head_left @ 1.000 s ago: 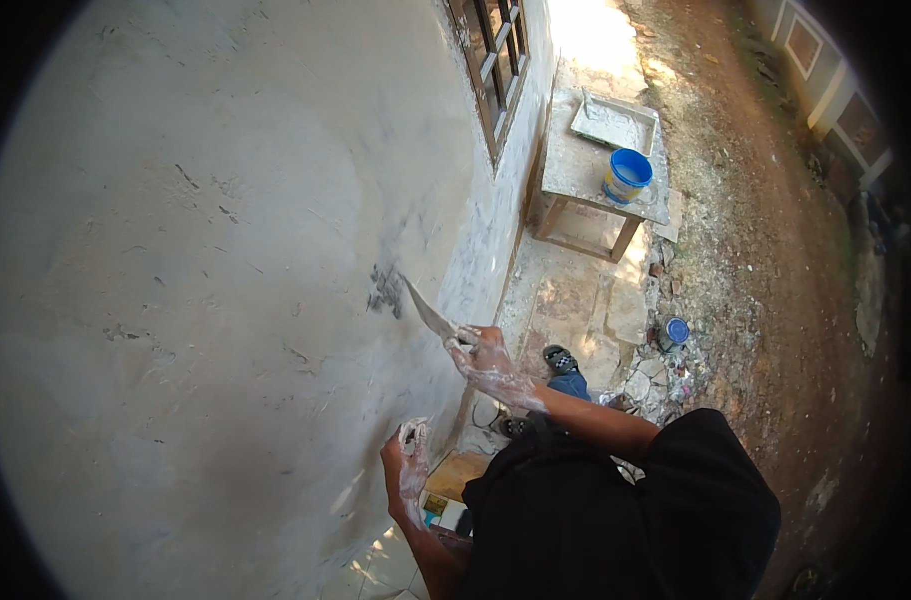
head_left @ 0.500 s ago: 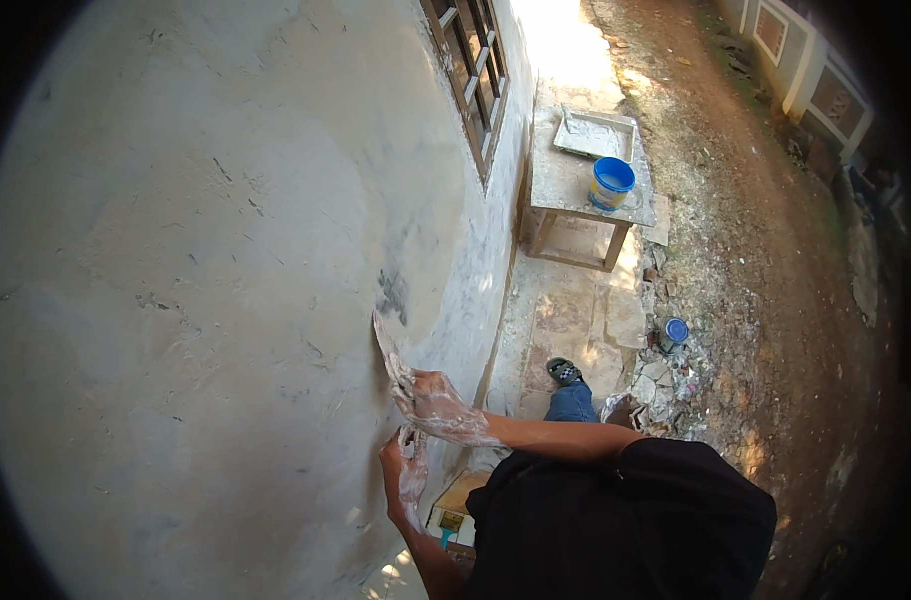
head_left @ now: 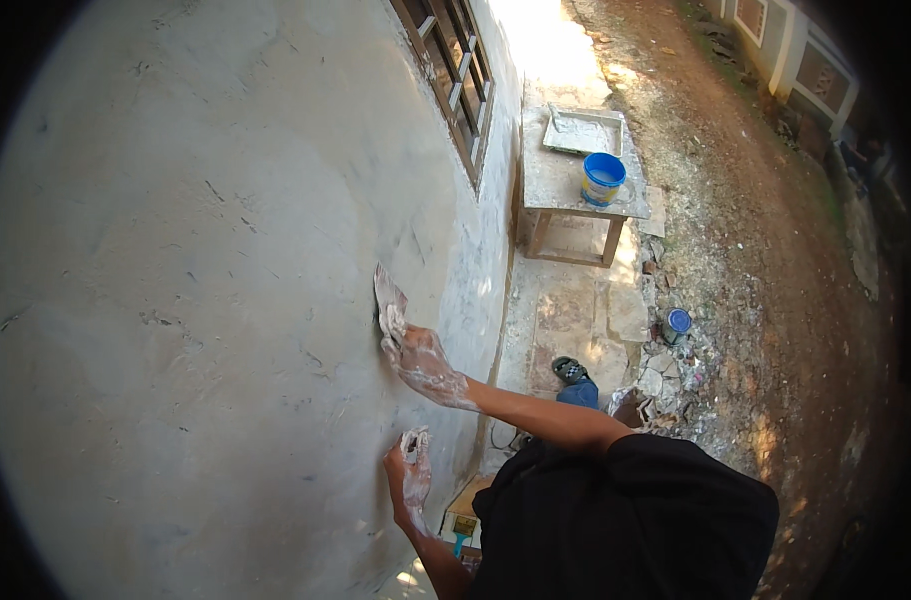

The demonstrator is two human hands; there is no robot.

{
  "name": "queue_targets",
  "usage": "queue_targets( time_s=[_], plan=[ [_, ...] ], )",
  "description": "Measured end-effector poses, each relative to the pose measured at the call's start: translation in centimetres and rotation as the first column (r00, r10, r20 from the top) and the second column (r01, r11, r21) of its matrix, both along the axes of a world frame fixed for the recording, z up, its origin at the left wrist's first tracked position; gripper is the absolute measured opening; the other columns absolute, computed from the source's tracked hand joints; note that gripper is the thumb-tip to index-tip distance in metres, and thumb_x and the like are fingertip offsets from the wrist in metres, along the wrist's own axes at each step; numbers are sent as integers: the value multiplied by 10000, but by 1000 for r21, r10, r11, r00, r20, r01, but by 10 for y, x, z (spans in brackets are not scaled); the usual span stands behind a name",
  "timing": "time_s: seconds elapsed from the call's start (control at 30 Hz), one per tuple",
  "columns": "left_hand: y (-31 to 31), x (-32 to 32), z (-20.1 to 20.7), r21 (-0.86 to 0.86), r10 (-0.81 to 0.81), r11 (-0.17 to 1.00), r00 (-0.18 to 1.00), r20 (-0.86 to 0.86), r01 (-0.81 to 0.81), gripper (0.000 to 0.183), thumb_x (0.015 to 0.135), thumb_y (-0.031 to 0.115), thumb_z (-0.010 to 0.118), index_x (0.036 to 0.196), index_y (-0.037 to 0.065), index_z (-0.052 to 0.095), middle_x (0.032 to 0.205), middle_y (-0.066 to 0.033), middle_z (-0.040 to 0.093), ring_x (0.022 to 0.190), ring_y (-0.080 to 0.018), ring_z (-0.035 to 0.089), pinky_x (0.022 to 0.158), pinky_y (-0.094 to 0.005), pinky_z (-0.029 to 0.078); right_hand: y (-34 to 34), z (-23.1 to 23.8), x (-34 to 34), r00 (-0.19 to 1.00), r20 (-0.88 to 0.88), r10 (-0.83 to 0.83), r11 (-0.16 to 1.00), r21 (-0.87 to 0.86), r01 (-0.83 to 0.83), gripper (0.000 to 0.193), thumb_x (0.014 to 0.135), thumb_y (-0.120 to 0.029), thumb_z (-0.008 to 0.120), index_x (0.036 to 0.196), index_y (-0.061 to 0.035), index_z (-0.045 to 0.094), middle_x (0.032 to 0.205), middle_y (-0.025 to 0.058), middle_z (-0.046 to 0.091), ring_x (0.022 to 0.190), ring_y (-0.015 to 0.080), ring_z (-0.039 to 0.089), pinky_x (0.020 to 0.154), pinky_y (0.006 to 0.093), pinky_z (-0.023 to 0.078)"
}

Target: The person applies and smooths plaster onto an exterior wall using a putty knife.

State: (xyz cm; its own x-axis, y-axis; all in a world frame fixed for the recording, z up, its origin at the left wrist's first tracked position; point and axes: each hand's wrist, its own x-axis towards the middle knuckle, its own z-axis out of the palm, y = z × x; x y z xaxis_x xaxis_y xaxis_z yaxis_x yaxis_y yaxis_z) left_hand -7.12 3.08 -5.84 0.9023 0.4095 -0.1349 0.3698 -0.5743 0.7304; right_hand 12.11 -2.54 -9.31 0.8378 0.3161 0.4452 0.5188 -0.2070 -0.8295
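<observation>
My right hand (head_left: 425,365), smeared with white paste, grips a putty knife (head_left: 388,292). Its wide blade lies against the grey plastered wall (head_left: 225,400), on a patch left of the window. Lower down, my left hand (head_left: 410,478) is held close to the wall with its fingers curled round toward the thumb. White paste coats those fingers too; what they hold, if anything, I cannot make out. The two hands are apart, right above left.
A barred window (head_left: 453,75) is set in the wall. Beyond stands a small table (head_left: 555,185) with a paste tray (head_left: 585,133) and a blue-rimmed bucket (head_left: 603,180). A blue-lidded can (head_left: 677,322) sits among rubble. A paintbrush (head_left: 463,528) lies near my body.
My right hand has moved up along the wall with the putty knife, away from my left hand. The dark mark by the blade has mostly gone. My left hand stays nearly in place.
</observation>
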Motion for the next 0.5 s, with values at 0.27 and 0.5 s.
queue_targets(
  time_s=[0.27, 0.5],
  plan=[
    [1, -2, 5, 3, 30, 1000, 999, 21, -30, 178, 925, 85, 552, 1019, -35, 643, 876, -118, 689, 832, -173, 654, 784, -296, 493, -74, 15, 21, 959, -54, -280, 960, 12, 281, 169, 848, -126, 575, 846, 34, 632, 720, 206, 604, 612, 352, 577, 602, 446, 464],
    [-6, 2, 4, -29, 36, 999, 999, 14, -35, 184, 925, 86, 553, 1032, -33, 644, 893, -116, 693, 848, -171, 657, 797, -292, 494, -19, -21, 155, 872, -440, -213, 976, -48, 214, 324, 893, -233, 539, 963, 73, 620, 941, 313, 604, 951, 456, 545, 880, 511, 421]
  ],
)
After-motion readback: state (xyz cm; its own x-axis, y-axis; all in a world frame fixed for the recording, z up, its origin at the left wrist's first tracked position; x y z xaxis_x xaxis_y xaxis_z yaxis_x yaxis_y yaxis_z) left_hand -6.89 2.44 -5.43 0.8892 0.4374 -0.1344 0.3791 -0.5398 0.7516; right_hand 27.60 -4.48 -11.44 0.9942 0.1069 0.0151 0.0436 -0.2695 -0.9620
